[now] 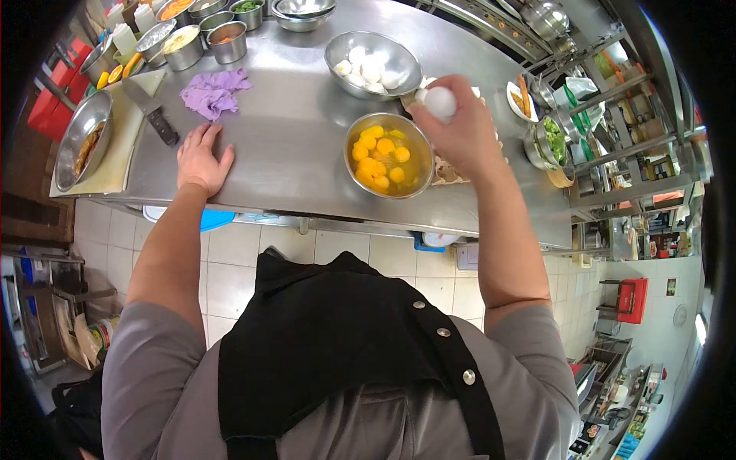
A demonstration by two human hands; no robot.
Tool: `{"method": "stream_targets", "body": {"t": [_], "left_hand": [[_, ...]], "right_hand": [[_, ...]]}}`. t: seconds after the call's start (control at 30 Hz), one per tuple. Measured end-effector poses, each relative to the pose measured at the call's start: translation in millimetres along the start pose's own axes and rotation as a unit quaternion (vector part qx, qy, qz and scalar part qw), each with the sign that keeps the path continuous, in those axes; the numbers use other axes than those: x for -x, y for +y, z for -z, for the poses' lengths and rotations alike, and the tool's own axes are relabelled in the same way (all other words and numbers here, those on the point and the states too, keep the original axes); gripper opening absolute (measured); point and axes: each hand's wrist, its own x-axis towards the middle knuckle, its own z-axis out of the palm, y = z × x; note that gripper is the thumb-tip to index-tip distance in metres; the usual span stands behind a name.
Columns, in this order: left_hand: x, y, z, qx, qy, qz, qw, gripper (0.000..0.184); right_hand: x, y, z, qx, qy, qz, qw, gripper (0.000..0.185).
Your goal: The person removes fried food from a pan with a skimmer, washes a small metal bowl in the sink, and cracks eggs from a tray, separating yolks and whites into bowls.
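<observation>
A white egg (440, 103) is pinched in the fingers of my right hand (466, 126), raised above an egg carton (448, 172) that my hand and forearm partly cover. Just left of that hand sits a metal bowl (366, 189) holding several raw yolks (381, 157) in clear egg white. Behind it, a second metal bowl (335, 54) contains several white eggshells (369, 69). My left hand (202, 159) rests flat on the steel counter (284, 146), fingers spread, holding nothing. A purple cloth (215, 92) lies crumpled just beyond its fingertips.
Left of my left hand, a knife (157, 119) lies partly on a cutting board (119, 161), beside a tilted metal bowl (83, 142) with food. Metal ingredient containers (228, 44) line the back left. At right stand a white plate (521, 101) and a bowl of greens (553, 142).
</observation>
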Motion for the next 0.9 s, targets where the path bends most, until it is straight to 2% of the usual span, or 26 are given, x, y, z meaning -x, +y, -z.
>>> {"method": "stream_targets", "body": {"t": [0.03, 0.13, 0.23, 0.33, 0.37, 0.43, 0.47, 0.53, 0.63, 0.73, 0.8, 0.9], "left_hand": [[0.0, 0.1, 0.5, 0.000, 0.000, 0.000, 1.000, 0.056], [0.1, 2.6, 3.0, 0.006, -0.005, 0.005, 1.000, 0.055], [0.8, -1.1, 1.1, 0.013, 0.004, 0.002, 1.000, 0.055], [0.5, -2.4, 1.1, 0.018, 0.012, 0.002, 1.000, 0.054], [0.9, -1.7, 2.7, 0.020, 0.011, 0.002, 1.000, 0.054], [0.9, -1.3, 2.4, 0.022, 0.013, -0.004, 1.000, 0.053], [1.7, -1.8, 1.4, 0.020, 0.016, -0.004, 1.000, 0.053], [0.8, -2.8, -1.2, 0.020, 0.019, -0.009, 1.000, 0.053], [-0.2, -2.9, -3.5, 0.016, 0.014, -0.003, 1.000, 0.053], [-0.7, -1.7, -2.2, 0.022, 0.004, 0.005, 1.000, 0.054], [-0.1, 1.6, 2.1, 0.021, -0.010, 0.009, 1.000, 0.055], [-0.4, 0.8, 1.8, 0.018, -0.009, 0.010, 1.000, 0.056]], "right_hand": [[-2.5, 5.0, 2.7, -0.037, 0.021, 0.023, 0.999, 0.039], [4.9, 7.5, 9.2, -0.052, -0.018, -0.004, 0.998, 0.039], [13.5, 23.1, -7.8, 0.032, -0.104, 0.003, 0.994, 0.041], [-5.1, 18.9, -11.9, 0.023, -0.063, 0.007, 0.998, 0.044], [-21.6, 17.8, -17.0, 0.030, 0.004, 0.025, 0.999, 0.049], [-66.4, 24.8, -20.9, 0.007, 0.109, 0.183, 0.977, 0.054], [-83.7, 26.5, -20.8, 0.054, 0.117, 0.177, 0.976, 0.055], [-105.2, 29.9, -18.6, 0.153, 0.132, 0.159, 0.966, 0.058], [-104.6, 47.6, 7.3, 0.090, 0.024, 0.056, 0.994, 0.048], [-96.9, 115.1, 15.1, 0.196, -0.094, -0.007, 0.976, 0.035], [-80.3, 147.4, 9.8, 0.252, -0.117, -0.096, 0.956, 0.027], [-63.7, 203.0, -4.2, 0.277, -0.066, -0.191, 0.939, 0.035]]}}
